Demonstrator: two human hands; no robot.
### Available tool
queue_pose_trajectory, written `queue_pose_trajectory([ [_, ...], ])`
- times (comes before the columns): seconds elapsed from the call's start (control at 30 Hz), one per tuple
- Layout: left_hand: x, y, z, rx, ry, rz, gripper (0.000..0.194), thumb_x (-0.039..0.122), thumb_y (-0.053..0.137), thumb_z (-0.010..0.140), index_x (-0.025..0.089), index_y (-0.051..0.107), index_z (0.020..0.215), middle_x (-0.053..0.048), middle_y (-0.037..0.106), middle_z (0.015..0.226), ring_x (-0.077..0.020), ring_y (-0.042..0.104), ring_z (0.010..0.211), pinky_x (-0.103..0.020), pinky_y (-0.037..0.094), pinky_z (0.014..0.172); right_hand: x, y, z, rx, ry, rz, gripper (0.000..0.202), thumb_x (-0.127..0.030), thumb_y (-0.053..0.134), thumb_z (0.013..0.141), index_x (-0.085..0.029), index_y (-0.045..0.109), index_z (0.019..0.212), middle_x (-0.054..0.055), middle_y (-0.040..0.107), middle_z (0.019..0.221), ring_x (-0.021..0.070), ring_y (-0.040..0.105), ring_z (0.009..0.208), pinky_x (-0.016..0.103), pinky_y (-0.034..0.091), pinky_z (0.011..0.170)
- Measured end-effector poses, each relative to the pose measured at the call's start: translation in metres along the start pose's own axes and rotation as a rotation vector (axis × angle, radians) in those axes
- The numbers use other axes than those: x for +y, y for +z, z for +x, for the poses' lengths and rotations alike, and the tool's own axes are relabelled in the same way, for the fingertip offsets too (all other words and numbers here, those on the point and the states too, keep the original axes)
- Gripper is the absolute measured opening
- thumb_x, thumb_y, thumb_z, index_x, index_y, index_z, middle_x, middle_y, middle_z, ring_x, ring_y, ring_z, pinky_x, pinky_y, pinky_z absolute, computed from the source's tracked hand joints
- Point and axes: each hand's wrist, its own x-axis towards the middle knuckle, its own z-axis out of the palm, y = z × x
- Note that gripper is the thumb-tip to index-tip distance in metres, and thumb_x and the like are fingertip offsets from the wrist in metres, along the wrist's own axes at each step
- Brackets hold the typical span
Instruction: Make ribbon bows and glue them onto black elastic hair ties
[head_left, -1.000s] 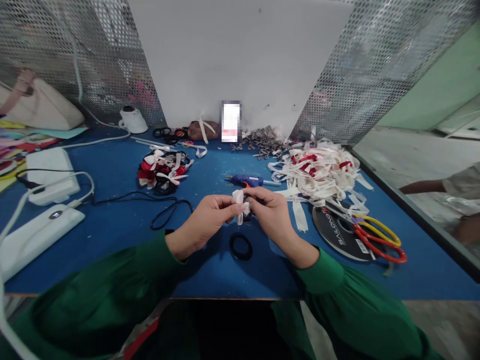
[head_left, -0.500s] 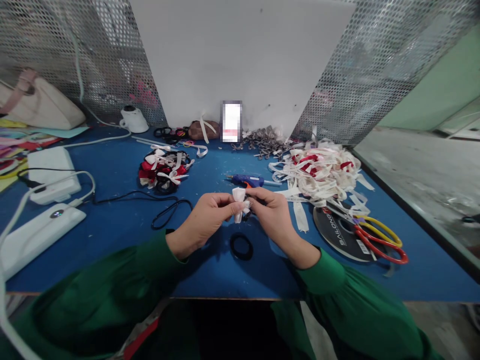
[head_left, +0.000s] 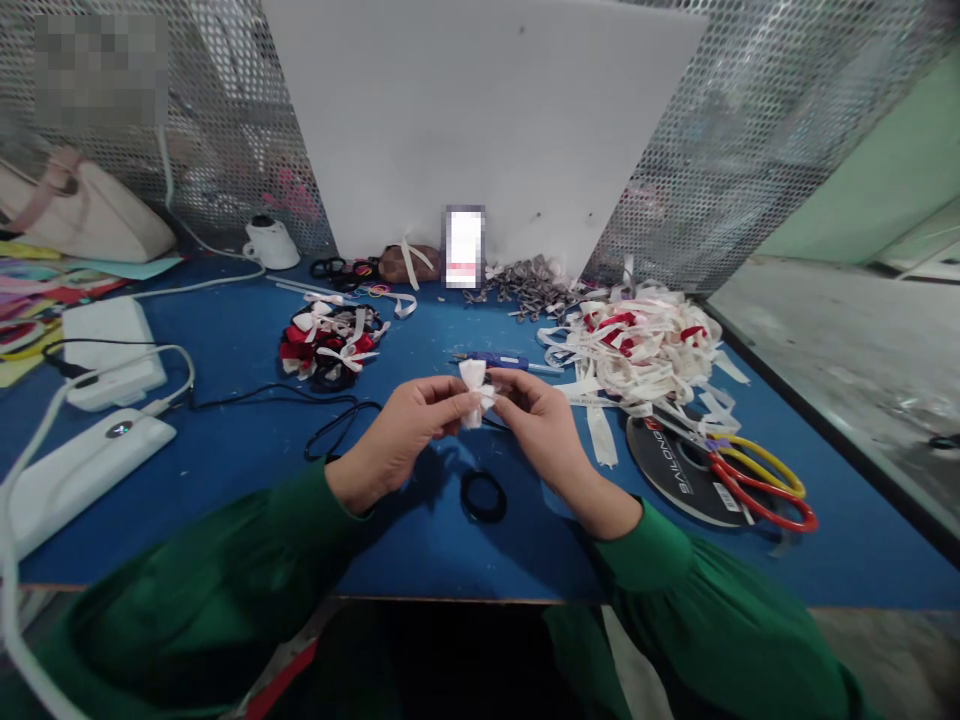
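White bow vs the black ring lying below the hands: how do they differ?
Colour: the white bow is white; the black ring is black.
Shape: the white bow has flared fabric ends; the black ring is a round loop with an open centre.
Support: the left hand and right hand hold the white bow; the black ring lies untouched on the table.

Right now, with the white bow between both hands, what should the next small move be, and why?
Probably a light press at the middle of the white ribbon bow: the left hand and right hand both have fingers on it, and the blue glue gun lies on the table beyond them, leaving both hands for the bow.
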Motion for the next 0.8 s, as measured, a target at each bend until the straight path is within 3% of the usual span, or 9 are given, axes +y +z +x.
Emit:
queue_pose_trajectory([
  [0.1,0.012,-0.018,0.01,0.183,0.169,0.163,0.025,0.04,0.077,0.075,0.016,0.072,0.081,-0.001,0.064,0.072,-0.0107,0.048,0.061,-0.025,0.037,0.059,0.004,0.001,0.0,-0.025,0.006,-0.053,0.036,-0.032,0.07,0.077,-0.018,0.071,0.11,0.008,0.075,0.098,0.0205,0.069,0.089,0.035,0.054,0.083],
  [0.23,0.031,-0.062,0.023,0.557,0.376,0.548,0.019,0.037,0.07,0.081,0.02,0.074,0.088,-0.004,0.071,0.084,-0.0181,0.059,0.074,-0.03,0.043,0.07,0.004,0.001,-0.001,-0.043,-0.002,-0.094,0.032,-0.032,0.068,0.079,-0.019,0.07,0.108,0.008,0.074,0.098,0.0205,0.069,0.09,0.036,0.054,0.084],
  [0.3,0.037,-0.087,0.027,0.781,0.42,0.837,0.018,0.036,0.067,0.084,0.021,0.074,0.09,-0.006,0.071,0.085,-0.023,0.061,0.079,-0.035,0.042,0.074,0.003,0.001,-0.002,-0.049,-0.014,-0.116,0.03,-0.032,0.066,0.08,-0.018,0.07,0.108,0.008,0.074,0.097,0.0203,0.068,0.089,0.035,0.054,0.082],
  [0.4,0.037,-0.119,0.032,0.971,0.385,1.146,0.022,0.035,0.06,0.088,0.02,0.075,0.096,-0.013,0.071,0.098,-0.0317,0.061,0.093,-0.041,0.039,0.078,0.002,0.001,-0.003,-0.057,-0.03,-0.14,0.028,-0.032,0.066,0.081,-0.019,0.07,0.105,0.007,0.073,0.094,0.0197,0.068,0.087,0.033,0.053,0.079],
  [0.47,0.033,-0.135,0.037,1.002,0.315,1.243,0.023,0.035,0.059,0.088,0.02,0.075,0.096,-0.016,0.071,0.098,-0.035,0.06,0.096,-0.043,0.038,0.078,0.002,0.001,-0.002,-0.056,-0.035,-0.139,0.026,-0.033,0.066,0.081,-0.019,0.071,0.102,0.007,0.074,0.092,0.0195,0.068,0.085,0.033,0.053,0.077],
  [0.63,0.023,-0.157,0.049,0.871,0.045,1.285,0.016,0.027,0.064,0.08,0.02,0.077,0.087,-0.016,0.072,0.086,-0.0344,0.061,0.087,-0.041,0.035,0.071,0.003,-0.001,-0.001,-0.047,-0.05,-0.133,0.026,-0.033,0.066,0.081,-0.018,0.07,0.102,0.007,0.074,0.091,0.0196,0.068,0.085,0.033,0.053,0.078],
  [0.73,0.023,-0.16,0.048,0.859,0.019,1.252,0.02,0.018,0.064,0.077,0.02,0.078,0.091,-0.016,0.074,0.094,-0.0341,0.062,0.09,-0.04,0.035,0.071,0.005,-0.002,0.0,-0.047,-0.054,-0.14,0.027,-0.033,0.066,0.082,-0.018,0.071,0.103,0.007,0.074,0.092,0.0195,0.067,0.084,0.033,0.052,0.077],
  [0.8,0.027,-0.16,0.044,0.921,0.083,1.198,0.025,0.015,0.06,0.079,0.019,0.078,0.096,-0.014,0.075,0.1,-0.033,0.063,0.094,-0.04,0.036,0.074,0.006,-0.003,0.001,-0.043,-0.06,-0.144,0.026,-0.033,0.065,0.082,-0.018,0.071,0.102,0.007,0.074,0.092,0.0194,0.067,0.083,0.032,0.052,0.076],
])
